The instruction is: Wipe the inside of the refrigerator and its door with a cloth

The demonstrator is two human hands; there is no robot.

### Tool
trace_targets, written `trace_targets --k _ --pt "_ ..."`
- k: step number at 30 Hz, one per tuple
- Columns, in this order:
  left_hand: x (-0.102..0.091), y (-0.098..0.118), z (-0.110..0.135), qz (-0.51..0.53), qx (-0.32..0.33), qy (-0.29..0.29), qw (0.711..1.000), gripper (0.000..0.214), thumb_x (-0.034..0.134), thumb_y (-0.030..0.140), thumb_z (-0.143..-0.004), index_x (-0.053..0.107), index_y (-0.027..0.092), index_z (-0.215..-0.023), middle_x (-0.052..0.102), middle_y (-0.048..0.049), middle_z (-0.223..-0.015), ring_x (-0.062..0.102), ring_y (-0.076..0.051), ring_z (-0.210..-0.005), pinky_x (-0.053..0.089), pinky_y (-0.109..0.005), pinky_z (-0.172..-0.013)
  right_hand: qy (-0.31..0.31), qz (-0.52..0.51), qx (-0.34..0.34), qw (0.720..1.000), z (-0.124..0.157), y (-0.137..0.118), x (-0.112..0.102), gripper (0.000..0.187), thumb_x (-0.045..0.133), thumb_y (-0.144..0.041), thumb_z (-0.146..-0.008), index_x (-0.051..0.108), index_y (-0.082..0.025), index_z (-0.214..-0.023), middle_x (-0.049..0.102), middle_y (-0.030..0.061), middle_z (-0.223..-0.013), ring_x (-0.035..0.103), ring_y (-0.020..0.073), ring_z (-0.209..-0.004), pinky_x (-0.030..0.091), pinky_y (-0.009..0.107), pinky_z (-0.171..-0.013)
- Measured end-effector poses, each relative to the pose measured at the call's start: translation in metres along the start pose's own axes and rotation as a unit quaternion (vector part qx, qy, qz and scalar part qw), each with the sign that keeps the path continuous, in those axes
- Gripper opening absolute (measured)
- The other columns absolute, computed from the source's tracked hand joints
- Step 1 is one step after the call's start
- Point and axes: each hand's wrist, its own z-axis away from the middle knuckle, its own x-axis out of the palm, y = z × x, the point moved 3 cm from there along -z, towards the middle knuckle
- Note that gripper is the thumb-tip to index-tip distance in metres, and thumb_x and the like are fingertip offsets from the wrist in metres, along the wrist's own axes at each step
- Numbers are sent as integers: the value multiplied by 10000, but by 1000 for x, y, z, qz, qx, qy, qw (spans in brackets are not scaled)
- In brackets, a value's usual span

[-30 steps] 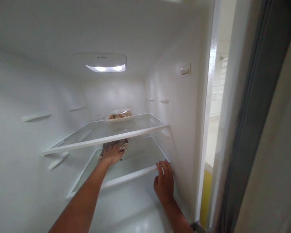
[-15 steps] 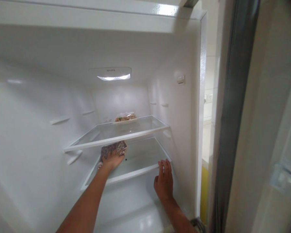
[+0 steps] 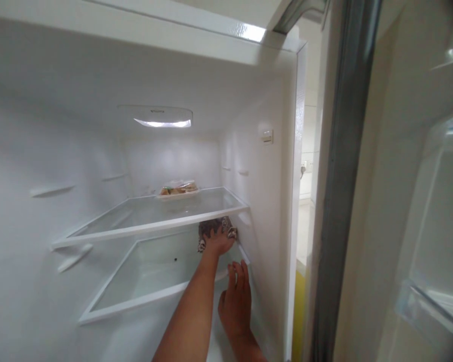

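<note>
Under my left hand (image 3: 219,243) is a dark patterned cloth (image 3: 211,227), pressed at the back right of the lower glass shelf (image 3: 136,303) inside a fridge. The fingers lie spread on the cloth, and the upper shelf's front edge hides part of its far side. My right hand (image 3: 236,301) is at the front right corner of that same shelf, fingers bent over its white rim. A small dark speck (image 3: 175,260) shows on the lower shelf, left of my left arm.
Above, the upper glass shelf (image 3: 151,229) carries a wrapped tray of food (image 3: 178,188) near the back wall. A lit lamp (image 3: 164,122) is on the ceiling. The open fridge door (image 3: 347,201) stands close on the right. Moulded shelf supports (image 3: 75,257) jut from the left wall.
My left hand has slid the cloth from the left part of the lower shelf to its right side. My right hand stays at the shelf's front right corner. The view has shifted.
</note>
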Motion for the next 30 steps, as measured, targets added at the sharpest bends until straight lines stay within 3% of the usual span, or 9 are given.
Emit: trace_targets --k 4,8,12,16,19,23,30 --pt "-2 -10 2 -7 5 -7 1000 680 291 574 -882 327 360 -1526 276 -25 -1659 223 -394 -1510 198 -683 -1166 4 2 -10 1000 -1 3 -2 662 388 86 -746 541 -151 -1344 560 143 -1402 291 259 -1493 433 477 -1115" --pt "-9 -39 9 -22 -32 13 999 683 323 552 -878 330 338 -1527 274 -54 -1658 239 -393 -1504 202 -680 -1160 -4 11 -22 1000 -1 6 -5 688 391 88 -750 524 -172 -1373 547 128 -1428 286 255 -1498 438 469 -1111" --pt "-24 -102 34 -34 -99 33 994 667 333 514 -883 359 310 -1518 293 -84 -1649 268 -406 -1490 221 -692 -1142 -9 20 -25 999 0 7 -5 717 394 83 -751 497 -182 -1409 548 126 -1436 285 254 -1502 427 466 -1124" --pt "-41 -179 80 -60 -165 41 984 641 311 490 -891 408 296 -1495 336 -105 -1628 281 -397 -1487 230 -695 -1137 -19 42 -24 999 0 4 -7 691 406 77 -760 502 -152 -1404 544 143 -1442 261 260 -1514 414 445 -1138" --pt "-49 -206 111 -80 -166 51 981 627 327 480 -888 434 305 -1480 350 -86 -1624 286 -363 -1491 216 -651 -1170 -39 54 -30 997 -1 1 -12 682 411 73 -768 493 -130 -1414 528 151 -1463 217 264 -1530 398 431 -1153" --pt "-45 -194 128 -76 -166 63 981 623 329 497 -890 432 326 -1480 363 -88 -1616 311 -405 -1468 227 -685 -1145 -58 50 -35 996 -2 -3 -20 741 410 70 -753 435 -129 -1466 503 159 -1488 164 256 -1544 396 427 -1159" --pt "-31 -119 130 -29 -105 30 994 635 317 515 -887 393 360 -1498 305 -52 -1647 243 -418 -1498 173 -682 -1166 -61 49 -33 996 -3 -9 -27 796 418 77 -716 415 -126 -1486 495 154 -1500 164 266 -1542 479 397 -1069"
